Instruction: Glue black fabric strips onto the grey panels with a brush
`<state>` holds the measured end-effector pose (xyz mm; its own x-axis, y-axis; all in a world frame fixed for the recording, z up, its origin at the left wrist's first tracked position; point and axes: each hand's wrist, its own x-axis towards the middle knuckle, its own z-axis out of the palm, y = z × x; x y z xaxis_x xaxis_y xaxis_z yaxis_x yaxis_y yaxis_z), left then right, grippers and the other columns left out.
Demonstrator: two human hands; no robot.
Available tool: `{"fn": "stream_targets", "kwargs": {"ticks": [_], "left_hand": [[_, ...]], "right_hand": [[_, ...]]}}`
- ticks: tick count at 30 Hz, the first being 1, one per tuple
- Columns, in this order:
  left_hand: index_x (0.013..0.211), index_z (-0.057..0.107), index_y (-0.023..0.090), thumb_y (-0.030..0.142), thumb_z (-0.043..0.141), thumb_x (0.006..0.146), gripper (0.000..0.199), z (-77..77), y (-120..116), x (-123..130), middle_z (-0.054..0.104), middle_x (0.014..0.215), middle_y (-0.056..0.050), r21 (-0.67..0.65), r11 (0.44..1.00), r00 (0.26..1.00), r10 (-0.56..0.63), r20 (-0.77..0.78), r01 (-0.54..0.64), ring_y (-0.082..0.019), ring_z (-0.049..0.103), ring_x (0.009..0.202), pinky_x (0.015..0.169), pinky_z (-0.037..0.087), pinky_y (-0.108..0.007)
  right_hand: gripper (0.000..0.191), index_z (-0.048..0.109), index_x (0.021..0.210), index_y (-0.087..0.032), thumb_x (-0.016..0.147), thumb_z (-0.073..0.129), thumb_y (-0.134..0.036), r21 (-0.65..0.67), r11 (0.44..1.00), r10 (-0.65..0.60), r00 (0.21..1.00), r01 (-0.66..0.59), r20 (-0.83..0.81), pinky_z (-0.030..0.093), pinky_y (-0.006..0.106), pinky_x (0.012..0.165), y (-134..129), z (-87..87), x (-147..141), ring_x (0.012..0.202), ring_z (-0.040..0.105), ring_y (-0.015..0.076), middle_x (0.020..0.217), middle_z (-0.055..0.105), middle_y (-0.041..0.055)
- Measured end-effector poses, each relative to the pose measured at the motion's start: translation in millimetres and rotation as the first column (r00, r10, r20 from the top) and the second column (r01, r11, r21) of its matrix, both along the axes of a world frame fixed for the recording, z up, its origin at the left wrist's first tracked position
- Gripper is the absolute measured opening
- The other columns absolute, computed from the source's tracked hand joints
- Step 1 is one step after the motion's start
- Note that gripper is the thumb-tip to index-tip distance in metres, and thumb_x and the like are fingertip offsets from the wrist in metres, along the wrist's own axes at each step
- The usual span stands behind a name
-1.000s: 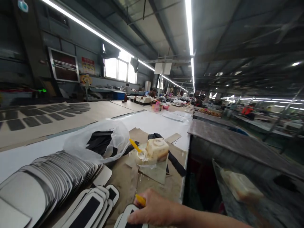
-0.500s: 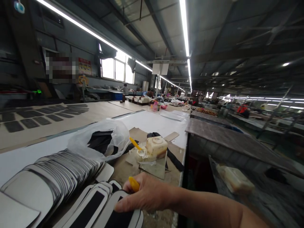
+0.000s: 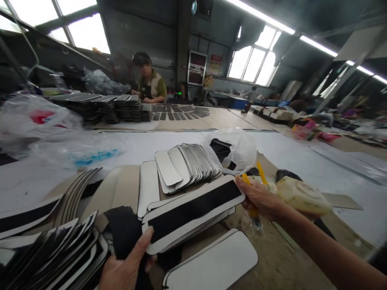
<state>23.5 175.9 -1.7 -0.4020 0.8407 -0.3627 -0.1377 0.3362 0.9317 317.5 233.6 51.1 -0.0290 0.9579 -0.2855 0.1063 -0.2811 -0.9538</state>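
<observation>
A long white panel (image 3: 169, 231) with rounded corners and a black strip down its middle is held slantwise between both hands. My left hand (image 3: 123, 264) is closed on its near left end, thumb on top. At its far right end, my right hand (image 3: 261, 197) pinches the corner. That hand also holds a yellow-handled brush (image 3: 253, 211), its tip pointing down. Similar panels lie under the held one. Below it are plain white panels (image 3: 214, 262), and behind it a fanned row of white panels (image 3: 193, 161). Black material (image 3: 122, 229) lies beside my left hand.
Striped panels (image 3: 75, 249) are piled at the lower left. A cream-coloured block-like container (image 3: 302, 195) stands right, with another yellow handle (image 3: 261, 172) beside it. Behind are a plastic bag (image 3: 243, 147) holding black pieces and, across the table, a seated person (image 3: 154, 86) near dark stacks (image 3: 111, 106).
The view has swung left, and my left hand has come into sight. The striped panel under my right hand is now raised and held at both ends. The brush stays in my right hand.
</observation>
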Motion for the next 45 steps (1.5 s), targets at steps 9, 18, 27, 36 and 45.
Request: {"fn": "stream_targets", "kwargs": {"ticks": [9,18,27,36,45], "left_hand": [[0.071,0.057,0.014,0.048,0.077,0.058,0.042,2.2,26,11,0.055,0.056,0.001,0.044,0.999,0.963,-0.02,0.269,0.008,-0.01,0.048,0.044,0.04,0.041,-0.021],[0.07,0.055,0.012,0.039,0.08,0.058,0.038,-8.7,40,16,0.056,0.062,0.0,0.059,0.997,0.979,0.039,0.2,-0.052,-0.009,0.05,0.046,0.041,0.041,-0.02],[0.069,0.054,0.014,0.031,0.077,0.064,0.029,-0.6,35,14,0.05,0.061,0.003,0.157,0.988,0.912,-0.054,0.406,-0.012,-0.006,0.045,0.048,0.041,0.039,-0.017],[0.065,0.055,0.014,0.027,0.081,0.058,0.029,6.8,26,16,0.05,0.058,0.005,0.12,0.99,0.844,-0.004,0.536,-0.071,-0.006,0.044,0.044,0.039,0.04,-0.017],[0.083,0.066,0.013,0.035,0.084,0.051,0.043,-5.6,22,12,0.067,0.076,-0.006,0.069,0.986,0.959,0.129,0.254,-0.151,-0.02,0.062,0.058,0.048,0.054,-0.027]], "right_hand": [[0.047,0.044,0.068,-0.019,0.069,0.066,-0.06,-0.029,0.998,-0.045,0.985,0.051,0.167,0.022,0.016,0.036,18,-5.3,0,0.039,0.032,0.0045,0.048,0.038,-0.0076],[0.042,0.045,0.066,-0.02,0.066,0.072,-0.053,-0.036,0.986,-0.148,0.96,0.161,0.239,0.025,0.018,0.034,25,-17.9,6,0.04,0.032,0.0074,0.045,0.038,-0.0055],[0.04,0.047,0.07,-0.018,0.065,0.076,-0.046,-0.11,0.986,-0.133,0.99,0.128,-0.037,0.025,0.012,0.035,25,-17.8,7,0.041,0.03,0.003,0.051,0.037,-0.0073],[0.04,0.044,0.069,-0.018,0.072,0.071,-0.047,-0.099,0.992,-0.097,0.96,0.073,-0.264,0.026,0.012,0.037,22,-13.9,2,0.038,0.026,0.0014,0.047,0.034,-0.0092],[0.043,0.045,0.066,-0.017,0.074,0.065,-0.054,0.056,0.998,0.029,0.996,-0.034,0.082,0.023,0.016,0.037,28,-24.2,4,0.041,0.031,0.0042,0.051,0.038,-0.0066]]}}
